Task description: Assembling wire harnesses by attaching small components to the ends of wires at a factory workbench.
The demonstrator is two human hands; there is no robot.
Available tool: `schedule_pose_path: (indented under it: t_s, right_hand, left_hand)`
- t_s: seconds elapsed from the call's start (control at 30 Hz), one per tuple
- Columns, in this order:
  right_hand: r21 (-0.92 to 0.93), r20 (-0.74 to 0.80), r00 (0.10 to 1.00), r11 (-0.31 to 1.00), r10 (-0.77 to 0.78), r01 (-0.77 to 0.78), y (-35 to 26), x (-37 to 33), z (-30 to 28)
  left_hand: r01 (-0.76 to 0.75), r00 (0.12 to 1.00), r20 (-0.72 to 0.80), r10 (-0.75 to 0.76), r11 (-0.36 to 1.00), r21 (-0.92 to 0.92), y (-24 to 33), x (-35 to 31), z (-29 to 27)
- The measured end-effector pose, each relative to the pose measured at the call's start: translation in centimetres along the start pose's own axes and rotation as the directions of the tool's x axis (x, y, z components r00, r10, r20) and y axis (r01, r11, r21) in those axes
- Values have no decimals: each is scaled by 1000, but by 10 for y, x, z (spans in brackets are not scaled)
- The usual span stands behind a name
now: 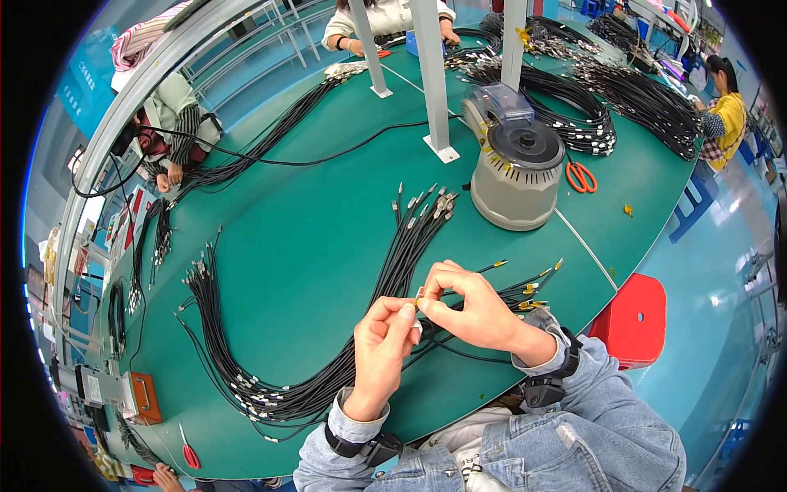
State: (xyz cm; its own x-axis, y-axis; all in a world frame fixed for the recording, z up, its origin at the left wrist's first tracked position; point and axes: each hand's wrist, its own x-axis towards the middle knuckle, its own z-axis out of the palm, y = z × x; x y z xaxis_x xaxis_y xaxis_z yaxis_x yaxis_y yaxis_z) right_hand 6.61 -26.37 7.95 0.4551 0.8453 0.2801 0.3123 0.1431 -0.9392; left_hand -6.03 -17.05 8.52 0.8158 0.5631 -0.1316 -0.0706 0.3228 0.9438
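Observation:
My left hand (382,348) is closed in a pinch on a cable end with a small metal connector (420,292) and a bit of yellow tape. A small white tag shows by its thumb. My right hand (474,310) pinches at the same spot from the right, its fingertips almost touching the left ones and partly hiding what they grip. Below and behind my hands, a bundle of black cables (215,316) curves across the green table, with white tags and metal ends. Right of my right hand lie cable ends wrapped in yellow tape (531,305).
A round tape dispenser (516,184) stands beyond my hands, with orange-handled scissors (581,176) beside it. Metal posts (431,82) rise from the table (320,213). Coiled cables (574,115) lie far right. A red stool (638,320) stands right. Several people work around the table.

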Motion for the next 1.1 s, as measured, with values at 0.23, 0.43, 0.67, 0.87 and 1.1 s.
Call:
schedule_pose_path:
  t_s: [0.23, 0.43, 0.67, 0.87, 1.1]
  right_hand:
    - [-63, 69, 998, 998, -1, 6, -5, -2, -3]
    - [-16, 46, 999, 1000, 3, -2, -5, -8, -6]
    - [107, 55, 994, 989, 96, -102, -7, -8, -5]
    - [147, 41, 991, 980, 127, -132, -7, -8, -4]
    - [61, 7, 999, 997, 53, -53, -2, -7, -8]
  left_hand:
    - [-33, 998, -48, 33, 999, 13, -3, 1, -1]
    - [64, 998, 29, -60, 984, -165, -3, 2, -9]
    - [105, 994, 19, -104, 977, -184, -2, 1, -6]
    - [92, 996, 19, -91, 981, -169, -1, 0, -4]
    - [23, 999, -26, -24, 999, -40, 5, 0, 6]
